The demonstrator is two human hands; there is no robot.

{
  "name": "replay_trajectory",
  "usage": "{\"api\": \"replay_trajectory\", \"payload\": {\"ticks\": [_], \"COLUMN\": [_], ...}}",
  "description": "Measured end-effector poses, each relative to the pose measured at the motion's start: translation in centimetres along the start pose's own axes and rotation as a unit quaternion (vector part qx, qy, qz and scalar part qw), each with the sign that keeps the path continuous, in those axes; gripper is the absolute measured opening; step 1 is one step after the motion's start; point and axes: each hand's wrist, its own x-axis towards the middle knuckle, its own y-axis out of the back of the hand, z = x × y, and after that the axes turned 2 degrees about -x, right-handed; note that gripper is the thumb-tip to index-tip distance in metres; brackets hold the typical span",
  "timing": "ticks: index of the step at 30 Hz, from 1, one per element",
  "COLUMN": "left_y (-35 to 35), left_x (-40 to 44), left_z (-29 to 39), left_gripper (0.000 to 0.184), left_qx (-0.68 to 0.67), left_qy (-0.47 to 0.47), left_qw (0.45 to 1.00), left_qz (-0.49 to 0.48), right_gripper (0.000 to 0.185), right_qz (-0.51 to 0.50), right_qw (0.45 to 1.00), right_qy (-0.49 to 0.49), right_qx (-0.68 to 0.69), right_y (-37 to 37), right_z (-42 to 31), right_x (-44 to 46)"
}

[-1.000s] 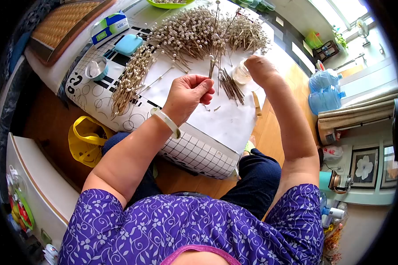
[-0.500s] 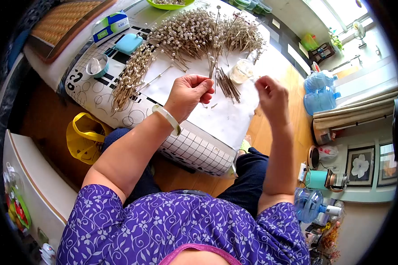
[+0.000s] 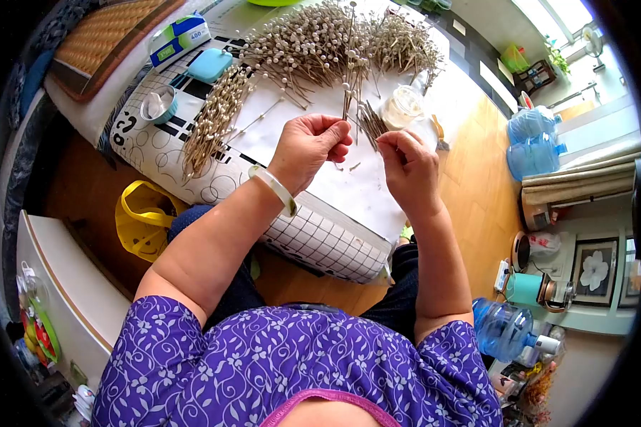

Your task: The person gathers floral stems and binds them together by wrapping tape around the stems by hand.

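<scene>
Between the thumb and fingers of my left hand (image 3: pixel 313 151) are thin dried stems (image 3: pixel 347 96) topped with small white heads, held nearly upright. My right hand (image 3: pixel 412 171) is pinched closed beside a small bundle of bare brown sticks (image 3: pixel 370 124); whatever lies in its fingertips is too small to make out. Behind that hand stands a clear round tub (image 3: pixel 403 105) with pale contents. A big heap of white-headed dried stems (image 3: pixel 299 46) spreads over the far side of the table, and another bunch (image 3: pixel 217 121) lies to the left.
On the table's left are a blue bowl (image 3: pixel 159 105), a light-blue case (image 3: pixel 210 65) and a tissue pack (image 3: pixel 180 41). A yellow bag (image 3: pixel 144 222) is below the table edge. Large water bottles (image 3: pixel 534 146) stand on the right-hand side.
My right hand has come left and closer to my left hand, now beside the brown sticks. My left hand keeps its grip on the stems. The view has shifted slightly.
</scene>
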Motion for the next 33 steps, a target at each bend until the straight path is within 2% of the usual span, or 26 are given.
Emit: {"api": "replay_trajectory", "payload": {"ticks": [11,17,29,33], "left_y": [-0.20,-0.31,-0.25,-0.27], "left_x": [0.06,0.01,0.05,0.20], "left_z": [-0.34,-0.36,-0.24,-0.30], "left_gripper": [0.016,0.017,0.018,0.020], "left_qx": [0.031,0.031,0.020,0.024], "left_qy": [-0.013,-0.007,-0.007,-0.018], "left_qw": [0.999,0.999,1.000,0.999], "left_qz": [0.008,0.003,0.004,0.010], "right_gripper": [0.001,0.001,0.002,0.001], "right_qz": [-0.018,0.020,0.007,-0.013], "right_qw": [0.999,0.999,0.997,1.000], "right_qy": [0.023,0.028,0.061,0.018], "right_qx": [-0.014,-0.011,-0.038,-0.015], "right_y": [0.23,0.49,0.09,-0.27], "right_z": [-0.04,-0.06,-0.04,-0.45], "right_x": [-0.23,-0.03,-0.13,-0.39]}}
